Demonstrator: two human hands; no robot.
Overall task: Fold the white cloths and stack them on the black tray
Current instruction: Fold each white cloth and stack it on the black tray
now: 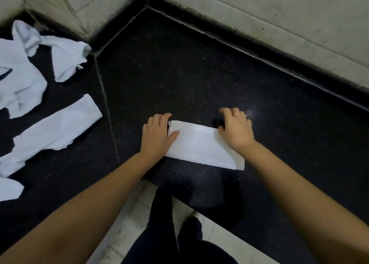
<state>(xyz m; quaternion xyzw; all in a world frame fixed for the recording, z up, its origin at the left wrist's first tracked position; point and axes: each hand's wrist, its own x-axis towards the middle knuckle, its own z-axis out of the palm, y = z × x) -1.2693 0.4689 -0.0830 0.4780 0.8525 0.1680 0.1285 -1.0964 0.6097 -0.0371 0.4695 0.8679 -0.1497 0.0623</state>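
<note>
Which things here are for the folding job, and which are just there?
For the job:
folded white cloth, under left hand and right hand
loose white cloths

Just there:
black counter
tiled wall

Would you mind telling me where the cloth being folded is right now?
In the head view, the folded cloth lies on the black counter at centre, between the left hand and right hand.
</note>
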